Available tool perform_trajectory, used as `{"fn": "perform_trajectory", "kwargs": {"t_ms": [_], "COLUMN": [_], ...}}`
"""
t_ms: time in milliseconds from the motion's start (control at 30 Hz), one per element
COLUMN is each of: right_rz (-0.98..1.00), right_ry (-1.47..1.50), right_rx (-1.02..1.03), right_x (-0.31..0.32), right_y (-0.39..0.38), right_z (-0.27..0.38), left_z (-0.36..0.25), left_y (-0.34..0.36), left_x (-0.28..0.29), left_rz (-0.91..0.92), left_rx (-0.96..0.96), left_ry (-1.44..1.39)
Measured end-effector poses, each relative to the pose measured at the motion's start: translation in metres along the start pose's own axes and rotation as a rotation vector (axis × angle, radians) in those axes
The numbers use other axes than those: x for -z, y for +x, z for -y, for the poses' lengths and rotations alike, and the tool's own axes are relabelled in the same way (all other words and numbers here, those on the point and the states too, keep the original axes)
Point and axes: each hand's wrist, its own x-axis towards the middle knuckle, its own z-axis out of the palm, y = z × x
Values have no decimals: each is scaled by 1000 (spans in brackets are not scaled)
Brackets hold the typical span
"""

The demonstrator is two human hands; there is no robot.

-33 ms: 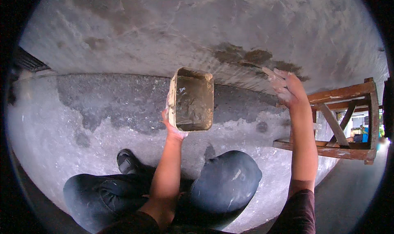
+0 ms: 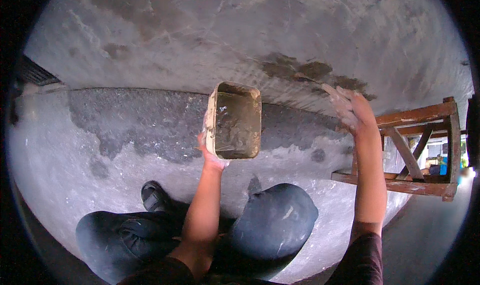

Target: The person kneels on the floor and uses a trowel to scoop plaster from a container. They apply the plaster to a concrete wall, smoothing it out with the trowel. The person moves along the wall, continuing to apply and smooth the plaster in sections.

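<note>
Holds a rectangular, open-topped container [image 2: 211, 127] clamped in the left hand [image 2: 212, 161], near the middle of the view, out beyond the knees [image 2: 275, 220] and above the mottled floor [image 2: 125, 180], with wet grey-brown paste [image 2: 236, 122] inside and smears along the rim. Extends the right hand [image 2: 347, 107] toward the grey wall [image 2: 200, 40], with pale-coated fingers stretched out just beside dark patches [image 2: 315, 69]; cannot tell about anything pinched there. Has a brown wooden frame [image 2: 415, 115] near the right forearm.
</note>
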Motion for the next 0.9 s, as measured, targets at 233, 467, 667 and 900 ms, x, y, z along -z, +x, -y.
{"fn": "perform_trajectory", "kwargs": {"t_ms": [233, 467, 667, 900], "right_rz": [2, -26, 18, 161], "right_ry": [8, -1065, -1746, -1753], "right_rx": [140, 930, 1082, 1010], "right_x": [41, 4, 46, 93], "right_y": [-81, -103, -112, -126], "right_z": [-42, -128, -147, -131], "left_z": [37, 67, 78, 106], "left_y": [3, -5, -3, -15], "left_x": [-21, -59, -81, -73], "left_rz": [122, 149, 161, 222], "left_rx": [67, 88, 158, 265], "left_ry": [2, -83, -81, -134]}}
